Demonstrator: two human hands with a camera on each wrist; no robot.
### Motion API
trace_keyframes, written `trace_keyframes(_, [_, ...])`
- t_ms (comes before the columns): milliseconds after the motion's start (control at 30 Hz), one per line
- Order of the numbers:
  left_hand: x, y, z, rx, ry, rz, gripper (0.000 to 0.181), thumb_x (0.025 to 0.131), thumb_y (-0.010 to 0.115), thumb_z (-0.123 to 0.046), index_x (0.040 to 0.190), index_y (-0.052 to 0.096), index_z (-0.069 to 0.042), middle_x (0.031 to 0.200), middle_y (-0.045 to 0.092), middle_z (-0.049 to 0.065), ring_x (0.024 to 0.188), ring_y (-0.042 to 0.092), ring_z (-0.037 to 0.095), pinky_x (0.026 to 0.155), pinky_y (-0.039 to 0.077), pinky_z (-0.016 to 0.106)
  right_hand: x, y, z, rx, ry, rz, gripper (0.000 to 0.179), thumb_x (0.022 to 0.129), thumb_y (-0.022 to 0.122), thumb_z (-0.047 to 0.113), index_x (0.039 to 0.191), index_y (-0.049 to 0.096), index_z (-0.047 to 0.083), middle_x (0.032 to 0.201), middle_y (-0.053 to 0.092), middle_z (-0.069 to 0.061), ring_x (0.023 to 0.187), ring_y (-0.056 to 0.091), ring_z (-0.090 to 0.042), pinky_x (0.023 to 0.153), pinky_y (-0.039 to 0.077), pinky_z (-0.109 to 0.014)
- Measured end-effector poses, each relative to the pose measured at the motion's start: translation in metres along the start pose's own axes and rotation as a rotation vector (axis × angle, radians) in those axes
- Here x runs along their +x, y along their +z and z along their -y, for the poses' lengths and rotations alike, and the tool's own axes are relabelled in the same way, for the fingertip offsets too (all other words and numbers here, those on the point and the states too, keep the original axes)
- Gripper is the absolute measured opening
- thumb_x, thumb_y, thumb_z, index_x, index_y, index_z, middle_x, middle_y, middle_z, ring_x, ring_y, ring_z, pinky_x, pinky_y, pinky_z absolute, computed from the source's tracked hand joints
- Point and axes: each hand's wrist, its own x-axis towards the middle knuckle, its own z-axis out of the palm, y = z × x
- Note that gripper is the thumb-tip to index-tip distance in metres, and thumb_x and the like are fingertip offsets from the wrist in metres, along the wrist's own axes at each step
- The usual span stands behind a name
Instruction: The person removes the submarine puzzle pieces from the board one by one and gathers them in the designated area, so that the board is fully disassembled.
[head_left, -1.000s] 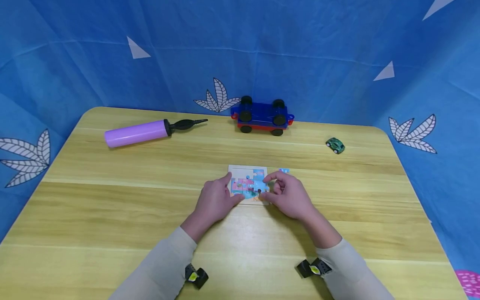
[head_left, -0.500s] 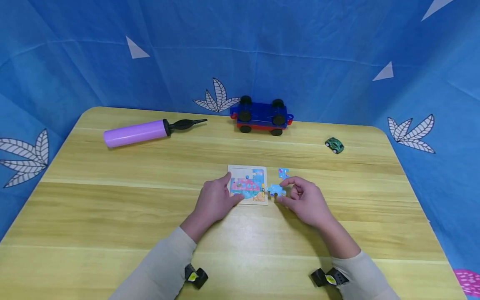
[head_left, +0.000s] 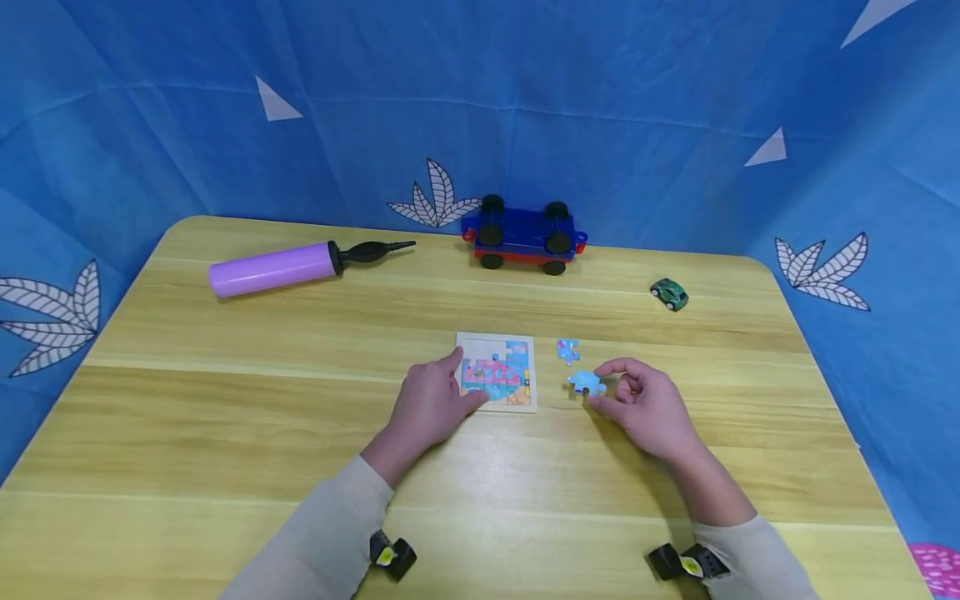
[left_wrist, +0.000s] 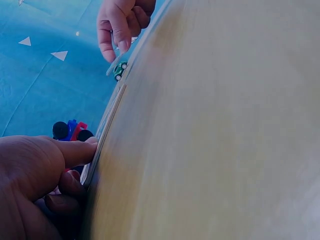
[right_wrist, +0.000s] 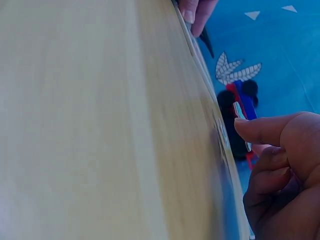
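A small jigsaw puzzle board (head_left: 481, 344) with a pale frame lies flat on the table. Pink and blue pieces fill its lower part and right side, and its upper left is bare. My left hand (head_left: 431, 402) grips the board's left side, the thumb over the lower edge and the index finger by the upper left. Right of the board, my right hand (head_left: 654, 412) pinches a light blue jigsaw piece (head_left: 586, 382) between thumb and index finger. In the right wrist view that piece (right_wrist: 237, 110) appears edge-on. Another jigsaw piece (head_left: 567, 351) lies just behind it on the table.
Along the back of the wooden table (head_left: 225, 433) lie a purple hand pump (head_left: 273, 270) and an upturned blue and red toy wagon (head_left: 525, 233). A small green toy car (head_left: 670, 294) is at the back right. A blue cloth (head_left: 600, 83) hangs behind.
My right hand has lifted the light blue piece off the board's right side and carried it to the right, uncovering the loose piece behind. My left hand has stayed on the board.
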Motion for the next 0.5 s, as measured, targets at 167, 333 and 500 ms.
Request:
trace_keyframes(167, [0.000, 0.002, 0.001, -0.002, -0.004, 0.001, 0.078, 0.085, 0.082, -0.034, 0.143, 0.050, 0.006, 0.053, 0.047, -0.003, 0.045, 0.037, 0.010, 0.046, 0.029, 0.028, 0.003, -0.008, -0.008, -0.024, -0.001, -0.019, 0.030, 0.083, 0.083, 0.008, 0.108, 0.067, 0.004, 0.064, 0.038, -0.001, 0.057, 0.036, -0.013, 0.060, 0.036, -0.028])
trace_keyframes(333, [0.001, 0.002, 0.002, -0.004, -0.014, 0.006, 0.078, 0.085, 0.082, -0.035, 0.143, 0.050, 0.005, 0.053, 0.047, -0.002, 0.045, 0.038, 0.011, 0.046, 0.029, 0.028, 0.010, -0.016, -0.016, -0.049, -0.013, -0.035, 0.028, 0.083, 0.082, 0.007, 0.107, 0.066, 0.003, 0.063, 0.036, 0.000, 0.055, 0.035, -0.012, 0.060, 0.035, -0.028])
trace_keyframes(500, [0.001, 0.002, 0.002, 0.000, -0.006, 0.002, 0.078, 0.085, 0.082, -0.035, 0.143, 0.050, 0.006, 0.053, 0.047, -0.002, 0.044, 0.038, 0.011, 0.046, 0.029, 0.028, 0.018, -0.022, -0.019, -0.069, -0.009, -0.038, 0.028, 0.085, 0.081, 0.007, 0.108, 0.066, 0.002, 0.063, 0.036, -0.001, 0.055, 0.035, -0.013, 0.062, 0.036, -0.028])
